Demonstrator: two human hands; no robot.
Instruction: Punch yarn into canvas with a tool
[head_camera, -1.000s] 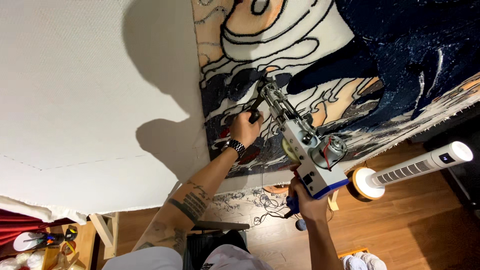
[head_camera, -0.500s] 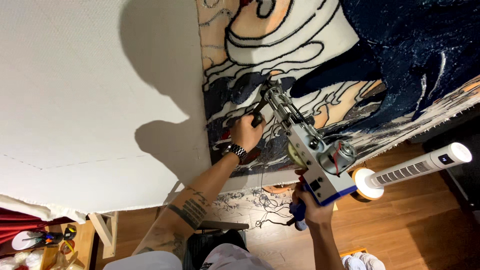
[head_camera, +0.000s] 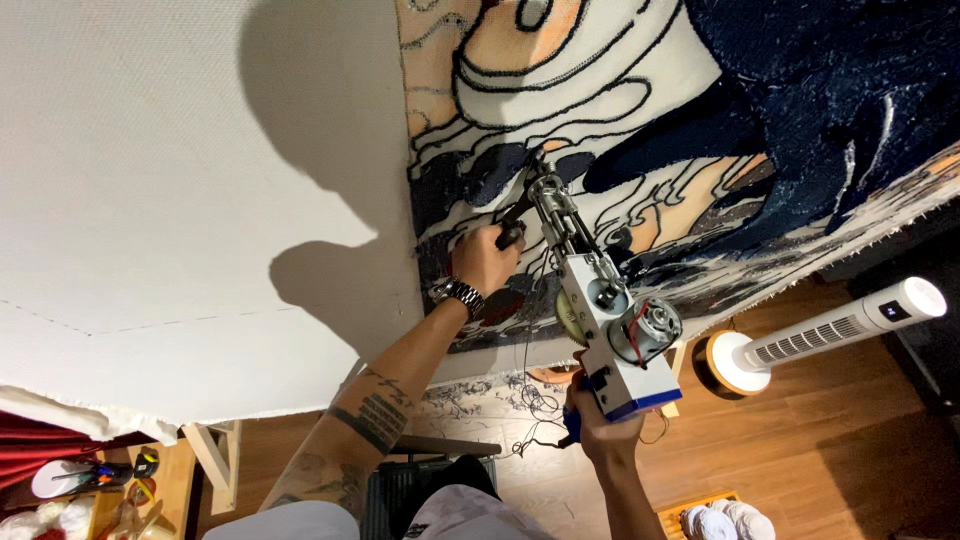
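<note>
Currently tufting: right hand (head_camera: 600, 432) gripping tufting gun (head_camera: 600, 320) rear handle, left hand (head_camera: 483, 258) closed round front handle, needle pressing into patterned rug cloth (head_camera: 640, 120); steady pressure needed along line.

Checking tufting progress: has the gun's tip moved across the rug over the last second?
Yes. The gun tip has crept up the rug, toward the peach patch.

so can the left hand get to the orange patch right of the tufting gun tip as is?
Probably not: the left hand grips the front handle left of the tufting gun, whose barrel lies between it and the orange patch.
</note>
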